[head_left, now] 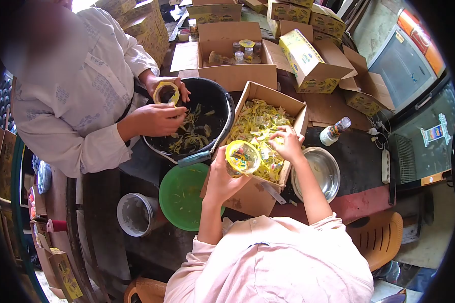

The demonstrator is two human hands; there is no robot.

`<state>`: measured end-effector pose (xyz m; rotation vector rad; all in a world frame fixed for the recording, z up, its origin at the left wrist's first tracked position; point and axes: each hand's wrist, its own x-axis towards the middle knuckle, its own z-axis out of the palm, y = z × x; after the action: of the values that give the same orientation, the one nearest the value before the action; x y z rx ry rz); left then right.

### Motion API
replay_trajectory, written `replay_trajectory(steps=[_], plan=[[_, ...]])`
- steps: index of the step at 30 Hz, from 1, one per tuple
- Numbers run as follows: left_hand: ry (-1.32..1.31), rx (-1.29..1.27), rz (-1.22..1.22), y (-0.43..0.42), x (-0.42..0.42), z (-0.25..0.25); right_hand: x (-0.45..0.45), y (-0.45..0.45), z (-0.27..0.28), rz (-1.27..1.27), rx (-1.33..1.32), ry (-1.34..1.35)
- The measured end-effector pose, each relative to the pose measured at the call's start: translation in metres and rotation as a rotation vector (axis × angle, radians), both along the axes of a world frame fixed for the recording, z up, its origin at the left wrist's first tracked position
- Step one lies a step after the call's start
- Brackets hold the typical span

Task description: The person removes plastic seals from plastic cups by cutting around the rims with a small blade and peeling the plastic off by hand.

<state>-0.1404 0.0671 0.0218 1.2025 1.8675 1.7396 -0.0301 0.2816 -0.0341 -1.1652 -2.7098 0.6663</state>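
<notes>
Head view: the left grip [222, 179] wraps a yellow-rimmed tub [243, 158]; the right grip [289, 147], at its two o'clock, half-curls over heaped yellow scraps [260, 121], its hold unclear. Jars [248, 54] already stand in the cardboard box [237, 77] at twelve o'clock; the tub seems unfinished.

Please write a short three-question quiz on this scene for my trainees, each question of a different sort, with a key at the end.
1. Multiple choice: what does the camera wearer's left hand hold? A) a brush; B) a yellow-rimmed jar; C) a spoon.
2. True or false: in this view, the metal bowl is to the right of the green basin.
3. Open: what colour is the bucket beneath the co-worker's hands?

Key: 1 B; 2 true; 3 black.
</notes>
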Motion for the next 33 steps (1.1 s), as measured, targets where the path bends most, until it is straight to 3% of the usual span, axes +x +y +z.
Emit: replay_trajectory(steps=[3, 6, 9, 13, 24, 27, 33], plan=[[-0.083, 0.030, -0.086, 0.001, -0.003, -0.005, 0.002, -0.006, 0.007, 0.019, 0.073, 0.172], [-0.115, 0.044, -0.137, 0.002, -0.004, -0.009, -0.005, -0.023, 0.039, 0.054, -0.132, 0.472], [-0.119, 0.013, -0.132, 0.004, 0.002, 0.004, -0.012, -0.043, 0.085, 0.270, -0.352, 0.674], [-0.032, -0.057, -0.159, 0.004, 0.002, 0.013, -0.021, -0.066, 0.118, 0.681, 0.050, 0.541], [0.025, -0.100, -0.249, -0.003, 0.001, 0.008, -0.024, -0.082, 0.106, 0.829, 0.548, 0.355], [0.008, -0.076, -0.255, -0.002, 0.002, 0.010, -0.024, -0.078, 0.099, 0.826, 0.503, 0.371], [0.040, -0.038, -0.174, 0.000, 0.007, 0.014, -0.020, -0.075, 0.098, 0.676, 0.124, 0.559]])
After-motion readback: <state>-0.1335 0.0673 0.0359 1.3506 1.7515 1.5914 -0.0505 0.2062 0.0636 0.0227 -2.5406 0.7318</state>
